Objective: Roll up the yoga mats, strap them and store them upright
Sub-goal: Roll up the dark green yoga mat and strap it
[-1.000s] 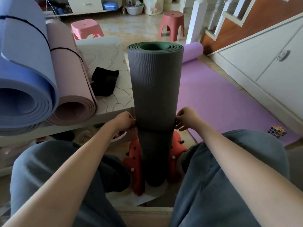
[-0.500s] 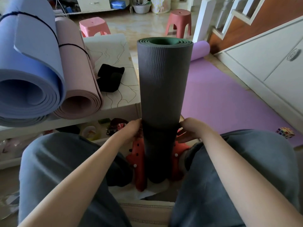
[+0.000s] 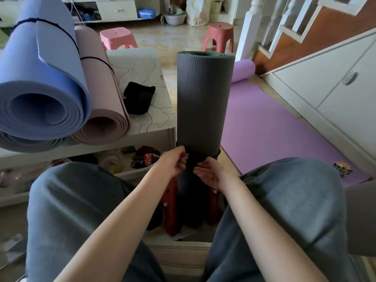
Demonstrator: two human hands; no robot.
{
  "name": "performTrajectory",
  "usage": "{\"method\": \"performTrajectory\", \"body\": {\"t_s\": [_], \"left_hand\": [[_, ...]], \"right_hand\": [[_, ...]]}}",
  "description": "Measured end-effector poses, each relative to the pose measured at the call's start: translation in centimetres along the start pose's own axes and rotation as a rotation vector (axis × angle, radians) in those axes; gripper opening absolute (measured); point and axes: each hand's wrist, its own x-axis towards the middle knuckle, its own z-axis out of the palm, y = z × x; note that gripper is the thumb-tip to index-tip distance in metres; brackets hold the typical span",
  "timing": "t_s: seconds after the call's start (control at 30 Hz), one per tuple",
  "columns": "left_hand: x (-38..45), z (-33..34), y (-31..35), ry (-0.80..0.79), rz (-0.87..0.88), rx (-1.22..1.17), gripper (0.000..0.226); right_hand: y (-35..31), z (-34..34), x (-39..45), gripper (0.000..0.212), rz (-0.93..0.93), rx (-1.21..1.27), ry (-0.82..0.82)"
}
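Note:
A rolled grey yoga mat (image 3: 205, 94) with a green inner face stands upright on the floor between my feet in red slippers. A black strap (image 3: 218, 153) circles it low down. My left hand (image 3: 173, 162) is at the front left of the mat at strap height, thumb and curled fingers pinching the strap. Just right of it, my right hand (image 3: 209, 173) lies against the mat with its palm up and fingers relaxed. A blue rolled mat (image 3: 40, 94) and a pink rolled mat (image 3: 101, 110), both strapped, lie on the low table (image 3: 150, 110). A purple mat (image 3: 268, 127) lies mostly unrolled on the floor.
A black cloth (image 3: 138, 98) lies on the table beside the pink mat. Two pink stools (image 3: 117, 38) stand behind. White cabinets (image 3: 333, 82) and a staircase rise at the right. A puzzle cube (image 3: 342, 168) sits on the purple mat's corner.
Both hands have slid down from the mat's sides and come together at its front, at strap height. The camera view has tilted slightly.

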Motion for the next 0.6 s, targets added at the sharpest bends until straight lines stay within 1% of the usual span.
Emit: {"method": "performTrajectory", "body": {"t_s": [0.07, 0.17, 0.27, 0.33, 0.37, 0.47, 0.57, 0.6], "left_hand": [[0.4, 0.2, 0.0, 0.054, 0.035, 0.053, 0.023], [1.4, 0.1, -0.7, 0.143, 0.120, 0.141, 0.024], [2.1, -0.2, -1.3, 0.168, 0.153, 0.201, 0.027], [2.7, -0.6, -1.6, 0.172, 0.129, 0.212, 0.028], [2.8, -0.8, -1.7, 0.164, 0.105, 0.221, 0.028], [3.0, -1.3, -1.9, 0.153, 0.064, 0.278, 0.026], [3.2, -1.9, -0.9, 0.212, 0.134, 0.383, 0.018], [3.3, -2.1, -0.3, 0.223, 0.155, 0.390, 0.024]], "right_hand": [[0.0, 0.3, 0.2, 0.030, -0.054, 0.024, 0.008], [-0.8, 0.1, 0.4, 0.035, -0.114, -0.024, 0.031], [-0.8, 0.0, 0.8, 0.029, -0.152, -0.094, 0.071], [-0.4, 0.1, 1.1, 0.023, -0.173, -0.101, 0.075], [-0.2, 0.1, 1.2, 0.024, -0.178, -0.099, 0.077], [-0.3, -0.2, 1.2, 0.037, -0.149, -0.071, 0.105], [-0.6, -0.8, 1.7, 0.048, -0.104, -0.051, 0.143], [-0.6, -1.0, 1.9, 0.055, -0.089, -0.062, 0.151]]}}
